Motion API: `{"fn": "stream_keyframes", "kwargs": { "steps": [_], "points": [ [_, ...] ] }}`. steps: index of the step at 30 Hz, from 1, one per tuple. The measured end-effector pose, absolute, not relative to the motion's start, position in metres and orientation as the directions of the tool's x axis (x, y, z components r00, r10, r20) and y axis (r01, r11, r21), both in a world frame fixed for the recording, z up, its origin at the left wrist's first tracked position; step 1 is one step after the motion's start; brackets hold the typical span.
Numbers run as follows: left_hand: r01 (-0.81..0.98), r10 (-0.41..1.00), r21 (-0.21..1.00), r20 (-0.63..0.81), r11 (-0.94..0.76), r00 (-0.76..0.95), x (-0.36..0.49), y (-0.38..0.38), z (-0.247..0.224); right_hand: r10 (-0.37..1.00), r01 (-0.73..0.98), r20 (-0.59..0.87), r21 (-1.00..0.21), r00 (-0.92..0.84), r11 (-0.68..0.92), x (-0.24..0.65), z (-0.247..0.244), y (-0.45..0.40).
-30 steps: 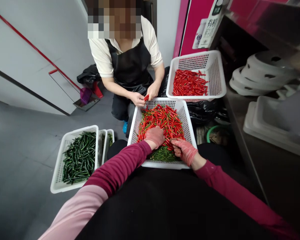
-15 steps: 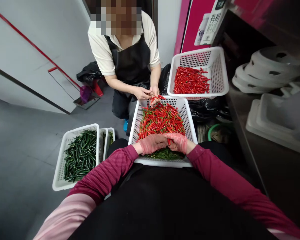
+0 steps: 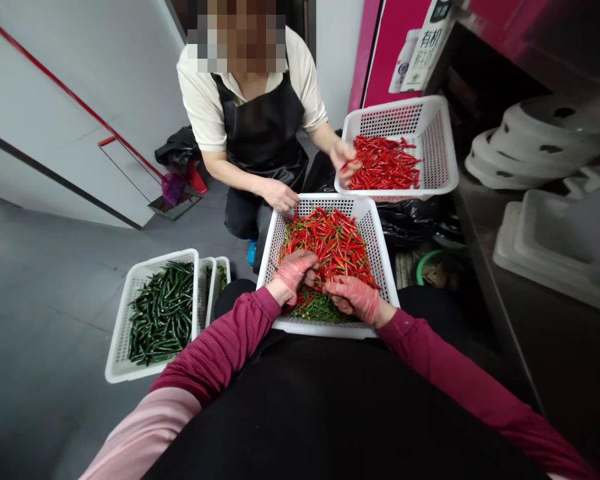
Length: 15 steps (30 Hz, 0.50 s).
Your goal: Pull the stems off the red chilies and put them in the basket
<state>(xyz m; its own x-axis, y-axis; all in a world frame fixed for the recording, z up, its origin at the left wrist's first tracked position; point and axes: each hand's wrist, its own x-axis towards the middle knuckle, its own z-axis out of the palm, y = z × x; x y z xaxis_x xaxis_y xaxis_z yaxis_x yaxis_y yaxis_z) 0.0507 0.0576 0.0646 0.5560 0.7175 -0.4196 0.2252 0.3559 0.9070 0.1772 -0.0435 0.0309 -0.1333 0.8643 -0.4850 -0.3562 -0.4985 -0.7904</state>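
Note:
Both my hands, in reddish gloves, are over a white perforated basket (image 3: 387,280) in front of me. A heap of red chilies (image 3: 325,240), many with green stems, fills its far part. Green stems (image 3: 320,308) lie along the near side. My left hand (image 3: 296,273) hovers over the left of the heap with fingers curled together. My right hand (image 3: 353,295) is closed, its fingertips pinched beside the red chilies, a little apart from the left. What the fingers of either hand hold is too small to make out.
Opposite me squats a co-worker (image 3: 263,120) in a black apron, one hand (image 3: 346,160) at a second white basket (image 3: 440,143) of red chilies. On the floor at left stands a basket (image 3: 117,340) of green chilies (image 3: 163,313). Stacked white trays (image 3: 540,247) are at right.
My hands have moved apart; the left went up and forward, the right slightly down. The co-worker's hands separated, one reaching to the second basket.

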Motion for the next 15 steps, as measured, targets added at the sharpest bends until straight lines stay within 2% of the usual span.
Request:
{"fn": "stream_keyframes", "kwargs": {
  "steps": [3,5,9,10,12,15],
  "points": [
    [0.334,0.690,0.892,-0.448,0.305,0.568,0.040,0.055,0.063,0.848,-0.487,-0.528,-0.729,-0.046,-0.480,0.186,0.029,-0.050],
    [0.462,0.624,0.869,-0.462,0.176,0.630,0.036,0.046,0.063,0.866,-0.535,-0.499,-0.740,0.031,-0.407,0.188,0.028,-0.051],
    [0.506,0.641,0.844,-0.290,-0.179,0.710,0.040,0.027,0.061,0.899,-0.473,-0.429,-0.811,0.083,-0.343,0.183,0.028,-0.048],
    [0.502,0.635,0.831,-0.257,-0.240,0.729,0.042,0.026,0.060,0.903,-0.420,-0.413,-0.844,0.115,-0.333,0.181,0.029,-0.047],
    [0.525,0.602,0.807,-0.284,-0.270,0.746,0.044,0.026,0.060,0.917,-0.224,-0.330,-0.933,0.224,-0.281,0.178,0.032,-0.046],
    [0.569,0.580,0.814,-0.407,-0.120,0.705,0.044,0.031,0.062,0.942,0.207,-0.085,-0.965,0.323,-0.158,0.173,0.034,-0.050]
  ]
}}
